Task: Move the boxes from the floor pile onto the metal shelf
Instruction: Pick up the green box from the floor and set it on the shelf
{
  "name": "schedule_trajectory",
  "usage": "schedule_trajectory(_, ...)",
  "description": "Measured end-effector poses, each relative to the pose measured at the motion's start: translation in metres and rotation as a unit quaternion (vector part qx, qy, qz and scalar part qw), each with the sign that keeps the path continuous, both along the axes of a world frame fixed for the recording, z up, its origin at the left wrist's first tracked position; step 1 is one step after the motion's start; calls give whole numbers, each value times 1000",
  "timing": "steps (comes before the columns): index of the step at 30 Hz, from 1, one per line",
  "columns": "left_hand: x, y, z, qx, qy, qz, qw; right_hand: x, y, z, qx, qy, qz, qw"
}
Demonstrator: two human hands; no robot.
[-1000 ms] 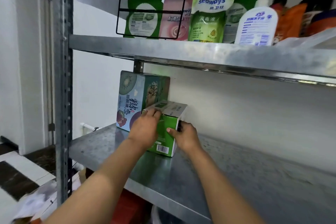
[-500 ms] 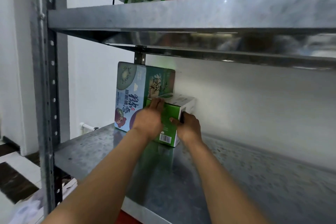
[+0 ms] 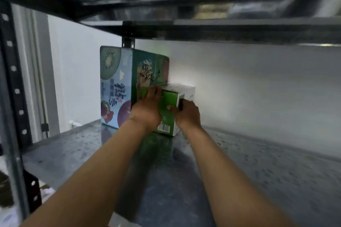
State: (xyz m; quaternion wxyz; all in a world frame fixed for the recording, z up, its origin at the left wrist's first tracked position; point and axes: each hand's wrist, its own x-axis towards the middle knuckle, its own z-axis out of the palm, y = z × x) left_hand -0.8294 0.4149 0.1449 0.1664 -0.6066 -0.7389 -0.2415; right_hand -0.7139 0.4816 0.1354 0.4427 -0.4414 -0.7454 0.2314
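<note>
A small green and white box (image 3: 168, 110) with a barcode stands on the metal shelf (image 3: 249, 171), pressed against a taller kiwi-printed box (image 3: 116, 86) at the back left. My left hand (image 3: 147, 110) grips the small box's left front edge. My right hand (image 3: 186, 114) holds its right side, thumb on the green front face. Both arms reach in from below. The floor pile is out of view.
The underside of the upper shelf (image 3: 184, 14) hangs low over the boxes. A perforated upright post (image 3: 13, 88) stands at the left. A white wall (image 3: 258, 83) closes the back. Bare shelf surface stretches to the right of the small box.
The small box has slid deeper into the shelf, beside the tall box. My view has dropped under the upper shelf, so the products on it are out of sight.
</note>
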Motion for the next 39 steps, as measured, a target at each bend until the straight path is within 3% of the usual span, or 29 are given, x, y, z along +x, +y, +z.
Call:
schedule_trajectory(3, -7, -3, -13, -41, 39, -20, 998, 5, -3, -5, -16, -3, 14, 1000)
schedule_trajectory(8, -10, -34, 2, -69, 48, -5, 996, 38, -30, 13, -97, 99, 42, 989)
schedule_trajectory(16, 66, -109, 8, -105, 75, -55, 990, 112, -117, 30, -28, -83, -20, 996)
schedule_trajectory(21, 138, -148, 13, -74, 100, -115, 986, 194, -177, 24, 67, -226, -73, 969)
schedule_trajectory(25, 216, -174, 25, -61, 119, -186, 973, 283, -231, 25, 91, -288, -120, 946)
schedule_trajectory(32, 383, -233, 15, -1, 54, -393, 918, 442, -341, 28, 50, -217, -248, 943)
schedule_trajectory(39, 545, -303, -5, -18, 35, -473, 880, 578, -450, 2, 28, -170, -359, 917)
